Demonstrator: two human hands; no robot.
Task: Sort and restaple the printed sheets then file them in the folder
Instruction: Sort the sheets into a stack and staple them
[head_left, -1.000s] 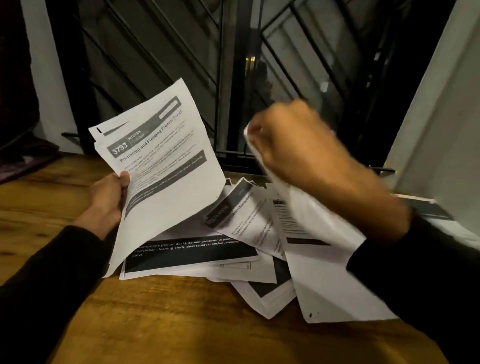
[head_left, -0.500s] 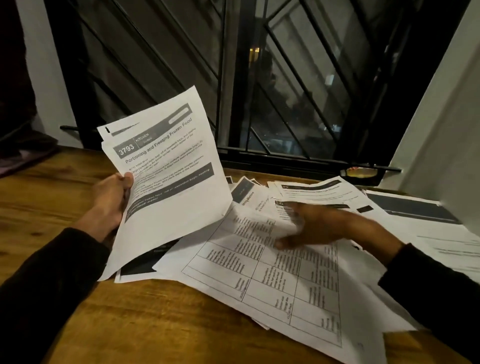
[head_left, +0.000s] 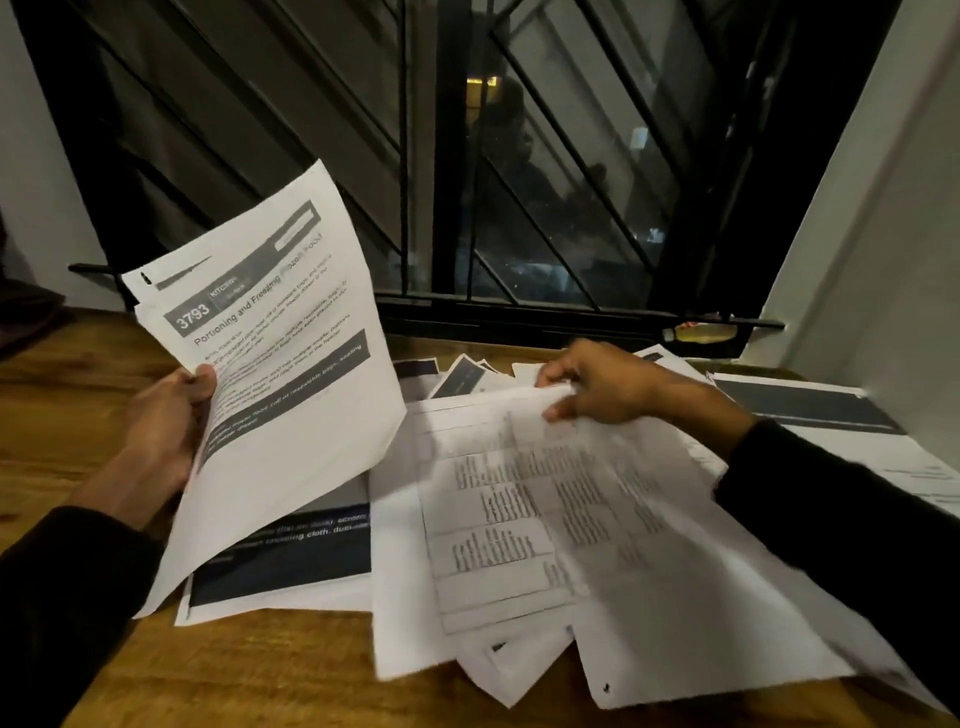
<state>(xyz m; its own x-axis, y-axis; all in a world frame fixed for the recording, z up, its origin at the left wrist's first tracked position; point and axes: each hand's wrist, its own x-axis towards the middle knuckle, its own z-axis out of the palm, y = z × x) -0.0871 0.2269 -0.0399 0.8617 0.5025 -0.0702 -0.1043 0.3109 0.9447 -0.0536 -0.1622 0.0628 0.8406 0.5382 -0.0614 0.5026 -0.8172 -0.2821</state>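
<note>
A: What lies closest on the wooden surface (head_left: 260, 670)?

B: A loose spread of printed sheets (head_left: 675, 623), overlapping and askew. Uppermost is a table sheet (head_left: 519, 519) with ruled boxes of text, and small dark marks show at some near corners (staples or staple holes, I can't tell which).

A: And the hands?

B: The left hand (head_left: 166, 421) holds a raised packet (head_left: 280, 374) headed "3793 Portioning and Freezing Frozen Food", thumb on the front and fingers curled behind its left edge; a second page peeks out behind the top corner. The right hand (head_left: 608, 384) pinches the far edge of the table sheet, fingertips on top, and that edge is lifted slightly off the heap.

A: Anything under the packet?

B: A dark-banded page (head_left: 280, 561), lying flat, partly covered. More sheets fan out behind the right hand, and another dark-banded one (head_left: 805, 405) sits at the far right near the wall. Beyond is a barred window (head_left: 467, 156), with a small bottle (head_left: 701, 332) on its sill.

A: How far along, would you say?

B: Early, I'd judge. One set seems gathered; most of the pile is unsorted. No stapler or folder is visible, so restapling and filing remain.
</note>
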